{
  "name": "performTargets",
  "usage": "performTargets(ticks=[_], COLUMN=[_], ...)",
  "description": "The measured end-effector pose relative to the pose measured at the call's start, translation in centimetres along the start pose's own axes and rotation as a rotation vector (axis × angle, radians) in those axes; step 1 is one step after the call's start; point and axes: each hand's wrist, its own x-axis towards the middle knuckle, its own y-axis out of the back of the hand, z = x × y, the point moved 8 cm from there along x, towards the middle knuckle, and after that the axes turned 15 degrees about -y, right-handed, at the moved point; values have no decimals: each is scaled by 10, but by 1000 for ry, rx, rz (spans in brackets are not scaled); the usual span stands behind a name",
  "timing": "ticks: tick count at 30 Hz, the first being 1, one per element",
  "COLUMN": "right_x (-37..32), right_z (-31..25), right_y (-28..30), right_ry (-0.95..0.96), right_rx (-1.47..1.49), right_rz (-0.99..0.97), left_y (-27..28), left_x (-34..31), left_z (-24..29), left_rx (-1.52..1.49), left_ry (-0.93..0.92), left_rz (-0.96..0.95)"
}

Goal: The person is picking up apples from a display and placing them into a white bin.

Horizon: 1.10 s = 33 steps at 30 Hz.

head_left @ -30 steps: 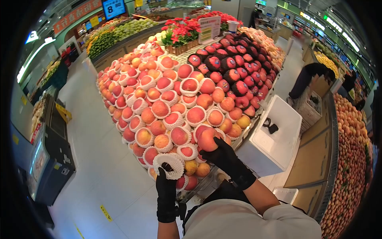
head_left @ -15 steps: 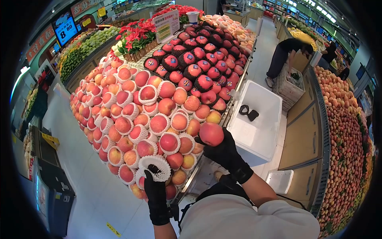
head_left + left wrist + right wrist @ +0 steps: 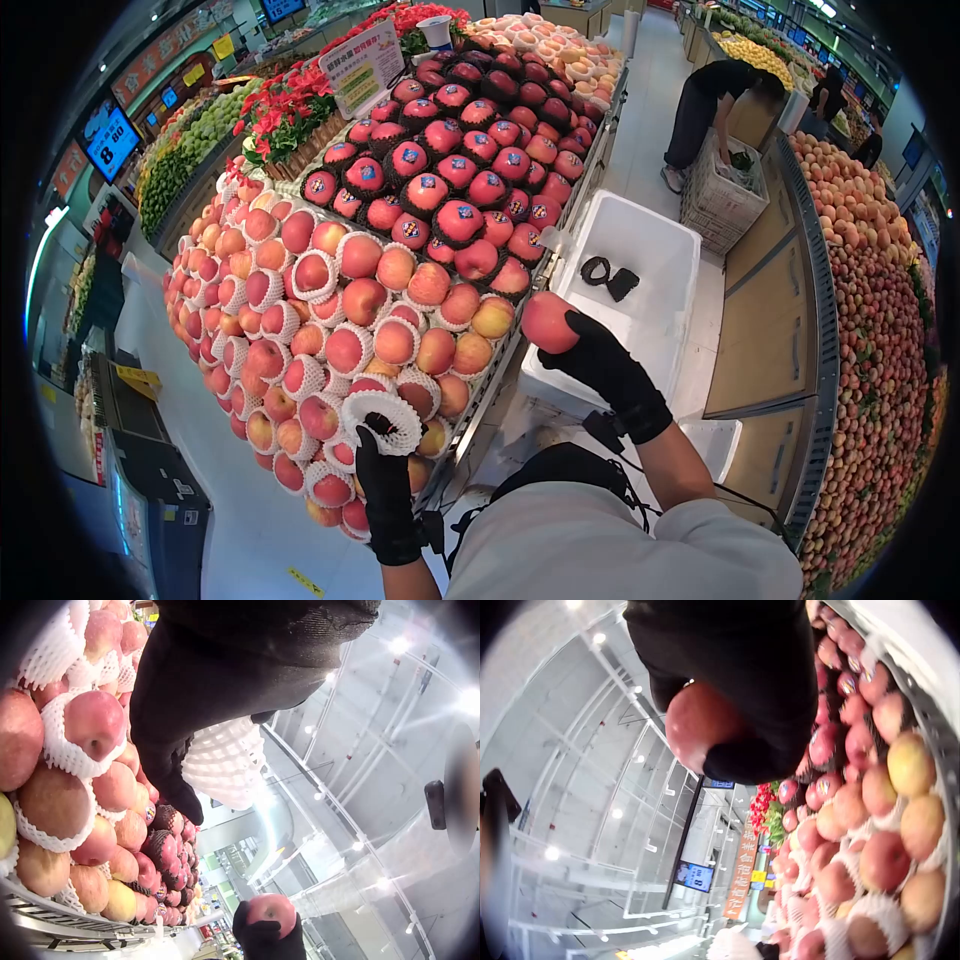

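Red with a pale sheen, one bare apple (image 3: pixel 549 322) sits in the gloved right hand (image 3: pixel 605 368), held up beside the pile; the fingers are curled round it, opened only as wide as the fruit. Near it, the gloved left hand (image 3: pixel 388 490) pinches a white foam sleeve (image 3: pixel 402 432) between thumb and fingers, its mouth turned up, above the close corner of the display. How far the fingertips reach inside the sleeve I cannot tell.

Under and beside the left hand spreads a heap of apples (image 3: pixel 362 300), many in white netting; next to these, darker apples (image 3: pixel 427 190) with stickers sit in black netting. Beyond the right hand stands a white box (image 3: pixel 650 235) containing a black net piece (image 3: pixel 623 284) and a black ring (image 3: pixel 586 271).

Further back are a printed sign (image 3: pixel 362 68), red flowers (image 3: pixel 285 105) and a cup (image 3: pixel 437 34). To the right, a person (image 3: pixel 722 95) bends over a pale crate (image 3: pixel 722 212), near a slope of small fruit (image 3: pixel 865 350).
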Motion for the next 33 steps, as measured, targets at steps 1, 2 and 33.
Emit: performTargets(ticks=[1, 2, 33], right_x=[-9, -16, 109], right_z=[-16, -30, -37], right_y=[-3, -3, 295], right_ry=[21, 60, -239], right_rx=[-211, -389, -1551], right_rz=[55, 138, 563], left_y=[-6, -11, -80], left_x=[2, 4, -15], left_z=[0, 1, -77], left_rx=[89, 178, -297], left_ry=[-14, -30, 267], left_rz=[-33, -63, 212])
